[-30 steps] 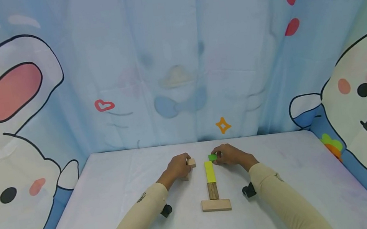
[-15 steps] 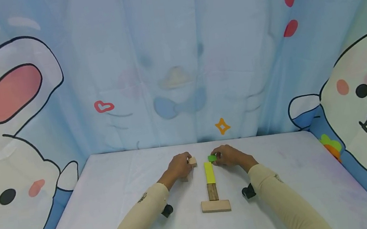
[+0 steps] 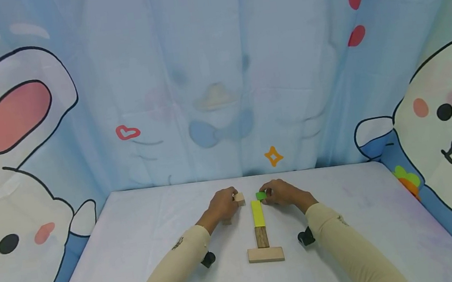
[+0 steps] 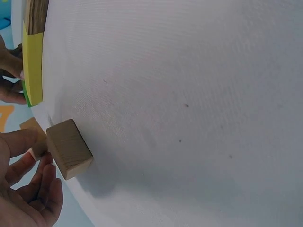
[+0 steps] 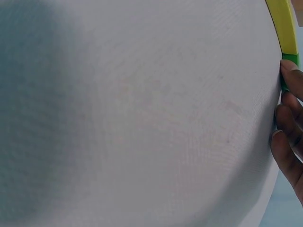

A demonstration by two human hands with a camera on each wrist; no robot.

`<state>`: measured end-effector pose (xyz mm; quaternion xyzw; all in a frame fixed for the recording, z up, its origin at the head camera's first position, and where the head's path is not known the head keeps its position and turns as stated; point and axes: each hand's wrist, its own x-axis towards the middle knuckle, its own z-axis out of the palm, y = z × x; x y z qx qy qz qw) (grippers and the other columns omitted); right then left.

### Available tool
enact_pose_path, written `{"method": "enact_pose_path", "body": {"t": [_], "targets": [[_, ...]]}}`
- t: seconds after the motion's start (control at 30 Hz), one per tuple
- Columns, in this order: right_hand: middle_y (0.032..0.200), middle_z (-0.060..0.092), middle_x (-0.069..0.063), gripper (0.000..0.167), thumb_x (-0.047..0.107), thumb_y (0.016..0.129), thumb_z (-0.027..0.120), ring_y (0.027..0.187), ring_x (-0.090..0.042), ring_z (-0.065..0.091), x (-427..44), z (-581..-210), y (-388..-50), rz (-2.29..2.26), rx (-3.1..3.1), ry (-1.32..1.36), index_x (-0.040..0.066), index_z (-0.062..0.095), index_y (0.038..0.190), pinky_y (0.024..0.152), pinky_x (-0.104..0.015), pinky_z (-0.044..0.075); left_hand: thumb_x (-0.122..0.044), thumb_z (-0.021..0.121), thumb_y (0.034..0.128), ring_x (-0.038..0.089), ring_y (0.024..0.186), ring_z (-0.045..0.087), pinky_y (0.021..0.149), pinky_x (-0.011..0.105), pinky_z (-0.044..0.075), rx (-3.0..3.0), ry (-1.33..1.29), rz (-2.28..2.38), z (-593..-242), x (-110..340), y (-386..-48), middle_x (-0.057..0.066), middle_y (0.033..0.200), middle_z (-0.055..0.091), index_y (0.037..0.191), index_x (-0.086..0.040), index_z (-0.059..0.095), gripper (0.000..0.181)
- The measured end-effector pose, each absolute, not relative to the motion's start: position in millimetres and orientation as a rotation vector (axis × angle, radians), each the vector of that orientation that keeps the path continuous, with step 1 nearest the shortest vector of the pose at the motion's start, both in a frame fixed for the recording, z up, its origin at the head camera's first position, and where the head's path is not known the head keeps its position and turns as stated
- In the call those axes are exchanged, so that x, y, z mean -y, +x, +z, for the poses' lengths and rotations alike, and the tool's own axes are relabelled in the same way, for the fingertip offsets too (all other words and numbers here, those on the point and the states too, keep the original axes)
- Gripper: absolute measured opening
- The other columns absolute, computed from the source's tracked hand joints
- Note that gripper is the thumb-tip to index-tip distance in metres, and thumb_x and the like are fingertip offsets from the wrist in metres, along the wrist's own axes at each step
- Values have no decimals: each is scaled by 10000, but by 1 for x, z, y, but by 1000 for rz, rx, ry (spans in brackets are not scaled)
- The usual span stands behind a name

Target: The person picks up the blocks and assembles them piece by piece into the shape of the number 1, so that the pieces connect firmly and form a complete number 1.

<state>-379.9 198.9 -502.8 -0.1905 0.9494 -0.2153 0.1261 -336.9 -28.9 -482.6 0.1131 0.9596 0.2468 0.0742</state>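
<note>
My left hand [image 3: 222,204] pinches a small pale wooden block [image 4: 35,135] between thumb and fingers, left of the row of blocks. Another pale wooden block [image 4: 70,149] stands on the table close to those fingers, mostly hidden by the hand in the head view. With its fingertips, my right hand [image 3: 281,192] pinches a green block [image 3: 261,196] at the far end of a yellow block [image 3: 258,214]. The yellow block meets a dark-grained brown block [image 3: 261,237], which meets a wide pale plank [image 3: 266,255] lying crosswise at the near end.
A white cloth covers the table [image 3: 343,249]. Behind its far edge hangs a light blue curtain [image 3: 213,42] with cartoon prints. A small black camera sits at each wrist.
My left hand has moved slightly right with the pale wooden block, nearer the row. The right hand stays at the green block. The head view has shifted a little.
</note>
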Motion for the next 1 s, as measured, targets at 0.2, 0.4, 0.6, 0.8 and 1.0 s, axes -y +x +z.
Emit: {"method": "enact_pose_path", "body": {"t": [0.2, 0.4, 0.6, 0.8, 1.0], "targets": [[901, 627, 2, 386, 221, 907, 756, 826, -143, 532, -200, -505, -380, -634, -2761, -564, 75, 683, 1256, 765, -315, 462, -175, 653, 977, 139, 925, 607, 859, 343, 533, -2891, 342, 744, -483, 25, -337, 63, 1107, 695, 1264, -87, 632, 301], [890, 634, 5, 376, 207, 905, 758, 807, -135, 536, -201, -505, -379, -643, -2759, -602, 58, 686, 1243, 748, -312, 465, -170, 648, 976, 124, 890, 587, 824, 315, 524, -2903, 362, 754, -485, 21, -337, 46, 1076, 692, 1259, -90, 635, 294], [888, 632, 5, 376, 203, 907, 756, 817, -141, 541, -201, -504, -379, -651, -2759, -585, 63, 684, 1248, 765, -322, 469, -179, 632, 992, 113, 841, 563, 791, 292, 516, -2863, 354, 794, -485, 19, -336, 28, 1054, 678, 1272, -93, 622, 293], [903, 632, 4, 380, 213, 906, 757, 836, -149, 542, -200, -504, -380, -644, -2763, -556, 81, 684, 1255, 783, -334, 473, -195, 634, 994, 117, 839, 559, 783, 293, 513, -2848, 360, 833, -486, 16, -338, 16, 1037, 668, 1263, -93, 621, 288], [900, 635, 0, 383, 208, 901, 761, 831, -151, 540, -201, -504, -380, -645, -2770, -581, 73, 685, 1251, 784, -344, 475, -195, 657, 979, 123, 847, 562, 810, 311, 524, -2880, 361, 827, -487, 12, -337, 48, 1068, 687, 1250, -80, 637, 295]]}}
